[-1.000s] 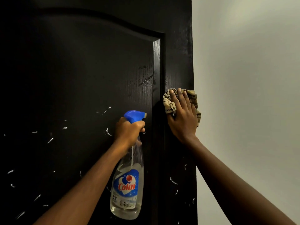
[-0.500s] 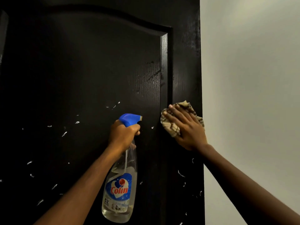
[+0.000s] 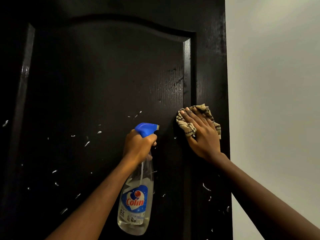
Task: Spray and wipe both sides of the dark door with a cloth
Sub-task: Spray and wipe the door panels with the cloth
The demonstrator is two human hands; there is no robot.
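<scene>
Across most of the view stands the door (image 3: 103,84), black with an arched raised panel, its right edge meeting a pale wall (image 3: 277,101). White flecks of spray (image 3: 86,143) dot the panel's lower half and the stile at lower right. Near that right edge, the right hand (image 3: 202,134) lies flat, fingers spread, pressing a cloth (image 3: 188,127) (tan with dark wavy lines) against the groove between panel and stile. Just left of it, the left hand (image 3: 138,146) grips the neck of a clear bottle (image 3: 136,201) with a blue trigger head (image 3: 147,129) whose nozzle points at the door.
</scene>
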